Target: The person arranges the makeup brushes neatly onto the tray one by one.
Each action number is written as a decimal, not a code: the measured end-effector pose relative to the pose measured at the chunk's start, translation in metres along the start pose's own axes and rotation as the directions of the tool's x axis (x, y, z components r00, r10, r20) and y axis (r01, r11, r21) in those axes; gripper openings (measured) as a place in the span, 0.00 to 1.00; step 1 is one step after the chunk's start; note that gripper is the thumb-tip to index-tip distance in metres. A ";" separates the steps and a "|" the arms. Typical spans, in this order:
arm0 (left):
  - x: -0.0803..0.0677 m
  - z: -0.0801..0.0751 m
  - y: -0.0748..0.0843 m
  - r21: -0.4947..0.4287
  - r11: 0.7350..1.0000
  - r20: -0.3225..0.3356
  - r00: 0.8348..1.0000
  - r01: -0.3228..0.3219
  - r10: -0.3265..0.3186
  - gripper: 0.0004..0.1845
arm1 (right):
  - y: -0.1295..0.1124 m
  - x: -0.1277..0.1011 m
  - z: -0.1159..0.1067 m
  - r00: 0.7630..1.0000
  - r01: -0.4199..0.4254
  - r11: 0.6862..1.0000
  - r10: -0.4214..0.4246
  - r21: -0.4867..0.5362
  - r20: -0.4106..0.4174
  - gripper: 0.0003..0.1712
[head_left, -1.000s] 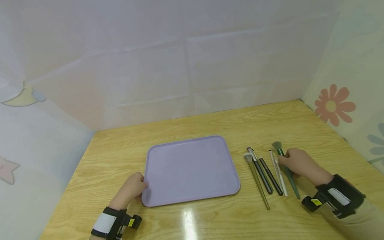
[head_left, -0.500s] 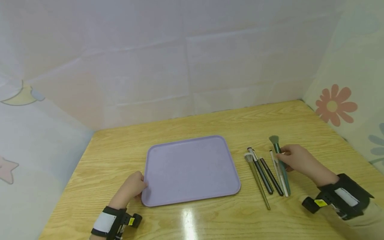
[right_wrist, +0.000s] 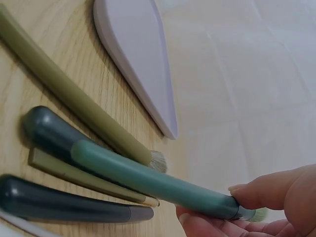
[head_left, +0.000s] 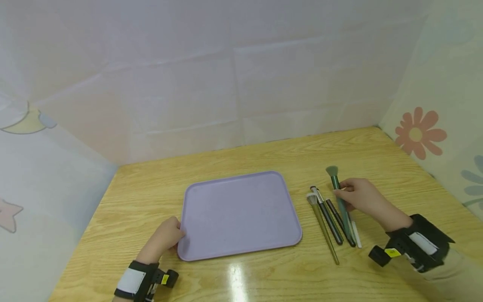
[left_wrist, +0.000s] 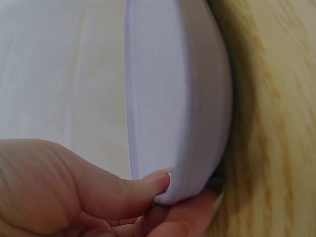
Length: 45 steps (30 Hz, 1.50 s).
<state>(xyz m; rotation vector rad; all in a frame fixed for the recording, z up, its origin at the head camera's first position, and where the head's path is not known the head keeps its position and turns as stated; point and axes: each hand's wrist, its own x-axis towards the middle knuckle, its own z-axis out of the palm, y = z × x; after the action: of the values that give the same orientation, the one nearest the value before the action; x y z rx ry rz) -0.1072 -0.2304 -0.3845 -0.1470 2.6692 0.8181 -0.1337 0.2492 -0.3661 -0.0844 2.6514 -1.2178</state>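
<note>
My right hand [head_left: 360, 195] pinches a green makeup brush [head_left: 341, 207] near its ferrule, thumb on one side and fingers on the other. In the right wrist view the brush's handle [right_wrist: 153, 180] slants over the other brushes, its bristles partly behind the hand. At the lower left corner of a lavender tray [head_left: 241, 214], my left hand [head_left: 166, 233] grips the rim. The left wrist view shows the thumb [left_wrist: 153, 183] on top of the rim and fingers curled beneath. The tray lies flat, with nothing on it.
Between tray and right hand lie an olive-handled brush [head_left: 325, 230], dark-handled brushes [head_left: 332, 223] and a white-handled brush [head_left: 356, 237], roughly side by side. A thin olive-handled one [right_wrist: 84, 180] shows in the right wrist view. Pale printed sheets [head_left: 241, 84] stand behind the wooden table [head_left: 151, 176].
My right hand has picked up the green brush from the right end of the row and carried it left, over the neighbouring brushes. The left hand and tray have stayed put.
</note>
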 end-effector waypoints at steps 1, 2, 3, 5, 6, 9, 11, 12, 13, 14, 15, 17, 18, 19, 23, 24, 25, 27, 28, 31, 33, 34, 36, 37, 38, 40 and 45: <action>0.000 0.000 0.000 -0.002 1.000 -0.001 1.000 -0.004 0.004 0.05 | -0.001 0.000 0.000 1.000 -0.002 1.000 0.002 0.006 0.003 0.30; 0.000 0.000 -0.001 -0.003 1.000 -0.001 1.000 -0.009 0.009 0.05 | -0.001 0.000 0.001 1.000 -0.003 1.000 0.003 0.010 0.006 0.30; 0.000 0.000 -0.001 -0.005 1.000 -0.001 1.000 -0.012 0.012 0.05 | -0.002 0.001 0.001 1.000 -0.005 1.000 0.005 0.014 0.008 0.30; 0.001 0.001 -0.002 -0.007 1.000 -0.001 1.000 -0.016 0.016 0.05 | -0.003 0.002 0.002 1.000 -0.011 1.000 0.011 0.027 0.014 0.30; 0.001 0.001 -0.003 -0.009 1.000 0.000 1.000 -0.016 0.016 0.05 | -0.004 0.002 0.002 1.000 -0.014 0.999 0.013 0.034 0.015 0.30; 0.000 0.001 -0.004 -0.020 1.000 0.003 1.000 -0.013 0.013 0.05 | -0.007 0.003 0.005 1.000 -0.022 0.998 0.021 0.058 0.020 0.29; 0.000 0.000 -0.005 -0.025 1.000 0.006 1.000 -0.010 0.010 0.05 | -0.009 0.003 0.006 0.999 -0.025 0.997 0.024 0.070 0.022 0.29; 0.000 0.000 -0.005 -0.028 1.000 0.007 1.000 -0.010 0.010 0.05 | -0.010 0.003 0.007 0.999 -0.026 0.997 0.024 0.072 0.023 0.29; 0.000 0.000 -0.005 -0.030 1.000 0.008 1.000 -0.009 0.009 0.05 | -0.011 0.004 0.008 0.999 -0.025 0.997 0.024 0.072 0.023 0.29; 0.000 0.000 -0.005 -0.030 1.000 0.010 1.000 -0.007 0.008 0.05 | -0.012 0.004 0.009 1.000 -0.024 0.997 0.022 0.073 0.020 0.30; 0.000 0.000 -0.005 -0.028 1.000 0.011 1.000 -0.006 0.007 0.05 | -0.013 0.004 0.010 1.000 -0.020 0.997 0.019 0.075 0.017 0.30; 0.000 0.000 -0.005 -0.024 1.000 0.015 1.000 -0.006 0.007 0.05 | -0.015 0.005 0.011 1.000 -0.011 0.997 0.011 0.077 0.004 0.30; 0.000 0.000 -0.004 -0.023 1.000 0.017 1.000 -0.006 0.006 0.05 | -0.016 0.006 0.012 1.000 -0.003 0.997 0.003 0.077 -0.002 0.30; 0.000 -0.001 -0.004 -0.020 1.000 0.018 1.000 -0.004 0.004 0.05 | -0.017 0.006 0.013 1.000 0.006 0.997 -0.005 0.076 -0.007 0.30; 0.000 -0.002 -0.002 -0.012 1.000 0.020 1.000 0.000 0.000 0.06 | -0.023 0.007 0.015 1.000 0.020 0.996 -0.019 0.087 -0.018 0.30; 0.000 -0.002 -0.001 -0.010 1.000 0.021 1.000 0.001 0.000 0.06 | -0.025 0.008 0.016 1.000 0.021 0.996 -0.020 0.091 -0.019 0.30; 0.000 -0.002 -0.001 -0.009 1.000 0.021 1.000 0.002 -0.002 0.06 | -0.026 0.008 0.017 1.000 0.019 0.995 -0.017 0.095 -0.020 0.30; 0.000 -0.002 0.000 -0.010 1.000 0.022 1.000 0.003 -0.003 0.06 | -0.029 0.009 0.018 1.000 0.013 0.994 -0.011 0.105 -0.023 0.30; 0.000 -0.003 0.000 -0.011 1.000 0.021 1.000 0.003 -0.003 0.06 | -0.031 0.009 0.019 1.000 0.014 0.994 -0.011 0.107 -0.024 0.30; -0.001 -0.003 0.000 -0.012 1.000 0.022 1.000 0.002 -0.002 0.06 | -0.033 0.009 0.021 1.000 0.019 0.993 -0.016 0.116 -0.026 0.30; -0.001 -0.003 0.000 -0.011 1.000 0.022 1.000 0.001 -0.001 0.06 | -0.035 0.009 0.022 1.000 0.018 0.991 -0.015 0.130 -0.023 0.30; -0.001 -0.003 -0.001 -0.011 1.000 0.022 1.000 0.001 -0.001 0.05 | -0.035 0.009 0.023 1.000 0.019 0.991 -0.016 0.135 -0.022 0.30; -0.001 -0.003 -0.001 -0.011 1.000 0.024 1.000 0.001 -0.001 0.05 | -0.036 0.009 0.025 1.000 0.025 0.989 -0.022 0.146 -0.020 0.31; -0.001 -0.003 -0.001 -0.012 1.000 0.025 1.000 0.001 -0.001 0.05 | -0.036 0.009 0.027 0.999 0.028 0.988 -0.025 0.153 -0.020 0.31; -0.001 -0.003 -0.001 -0.013 1.000 0.025 1.000 0.002 -0.001 0.05 | -0.037 0.009 0.028 0.999 0.031 0.987 -0.029 0.159 -0.019 0.32; -0.001 -0.003 0.000 -0.017 1.000 0.026 1.000 0.001 0.000 0.05 | -0.038 0.010 0.030 0.999 0.043 0.986 -0.040 0.164 -0.020 0.32; -0.001 -0.002 -0.001 -0.020 1.000 0.025 1.000 -0.004 0.004 0.05 | -0.040 0.013 0.035 0.999 0.053 0.983 -0.052 0.174 -0.009 0.31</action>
<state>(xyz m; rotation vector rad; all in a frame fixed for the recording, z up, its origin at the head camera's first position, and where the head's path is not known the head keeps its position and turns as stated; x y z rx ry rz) -0.1070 -0.2321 -0.3827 -0.1357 2.6396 0.8423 -0.1399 0.1953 -0.3606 -0.1240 2.5486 -1.4618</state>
